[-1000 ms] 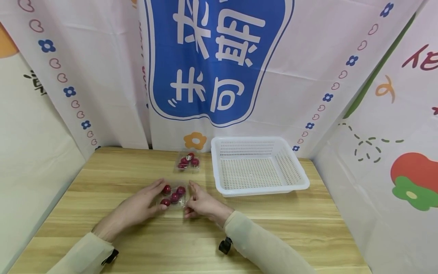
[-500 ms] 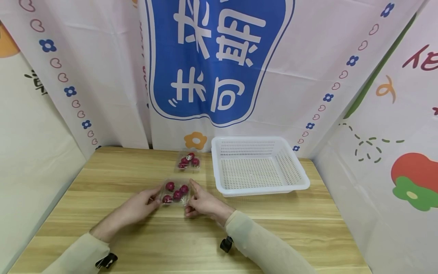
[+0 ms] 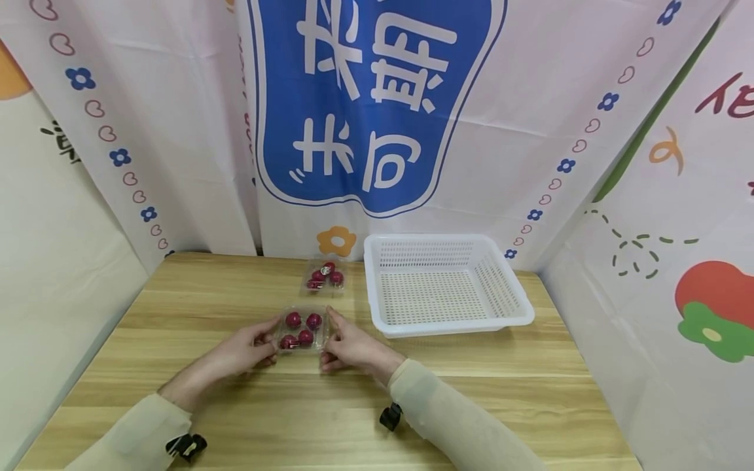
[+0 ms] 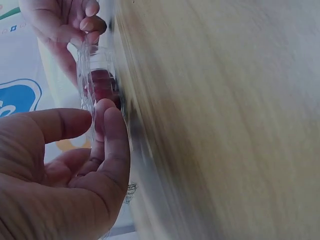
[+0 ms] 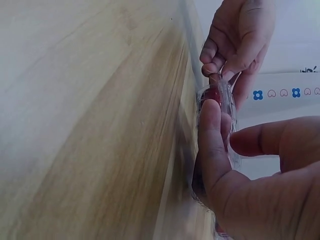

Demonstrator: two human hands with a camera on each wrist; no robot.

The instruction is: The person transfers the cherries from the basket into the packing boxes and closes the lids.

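A clear plastic fruit box with several dark red round fruits inside stands at the middle left of the table in the head view. My left hand pinches its left edge between thumb and fingers. At the opposite edge, my right hand grips the box, index finger stretched along the side. Side-on in the left wrist view, the box appears between both hands, low over the wood. The right wrist view shows the thumb and fingers of that hand on either side of the box.
Behind it lies a second clear box of similar red fruits, with a small sticker. A white perforated plastic basket stands to the right at the back. The wooden table ends against printed cloth walls.
My left hand has drawn back from over the fruits to the box's left edge. The box has shifted slightly away from me, and the fruits inside have rolled. The right hand stays nearly in place.
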